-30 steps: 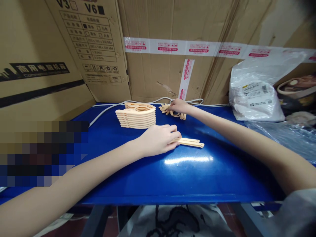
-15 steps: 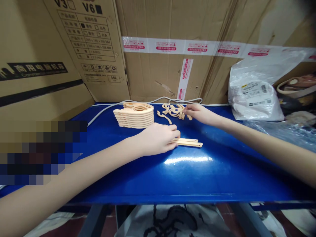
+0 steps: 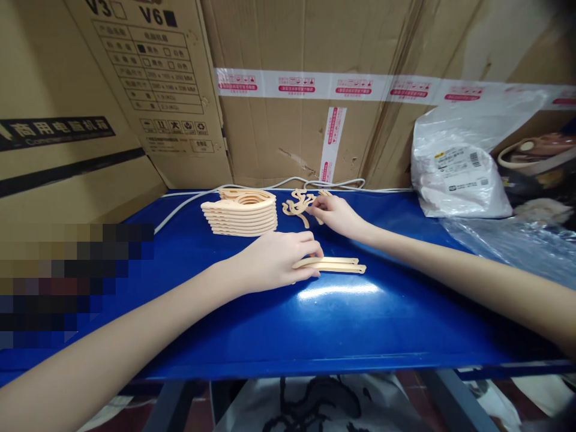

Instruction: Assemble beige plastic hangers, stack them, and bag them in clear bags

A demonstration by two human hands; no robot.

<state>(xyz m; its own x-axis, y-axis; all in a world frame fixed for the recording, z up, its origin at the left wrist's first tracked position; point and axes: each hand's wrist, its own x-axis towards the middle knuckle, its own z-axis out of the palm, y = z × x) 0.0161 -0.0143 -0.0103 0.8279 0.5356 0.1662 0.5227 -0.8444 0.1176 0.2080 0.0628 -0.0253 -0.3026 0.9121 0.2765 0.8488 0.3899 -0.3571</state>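
My left hand (image 3: 283, 258) is closed around beige plastic hanger arms (image 3: 339, 264), two slim bars whose ends stick out to the right just above the table. The palm side and the bars' left ends are mostly hidden. At the back, my right hand (image 3: 335, 215) has its fingertips pinched on a beige hanger hook in a small loose pile of hanger hooks (image 3: 297, 205); the fingers partly cover it. To the left of the pile stands a neat stack of beige hanger pieces (image 3: 240, 217), several layers high, right behind my left hand.
The blue table (image 3: 252, 336) meets cardboard (image 3: 279, 132) at the back and a printed carton (image 3: 153, 78) at the left. A white cable (image 3: 189, 200) runs along the rear edge. At the right are a white plastic bag (image 3: 459, 174) and clear wrap (image 3: 508, 243).
My right hand has moved left and closer into the hook pile, bunching the hooks together. My left hand has shifted slightly left and down, still holding the hanger arms. The view has shifted a little.
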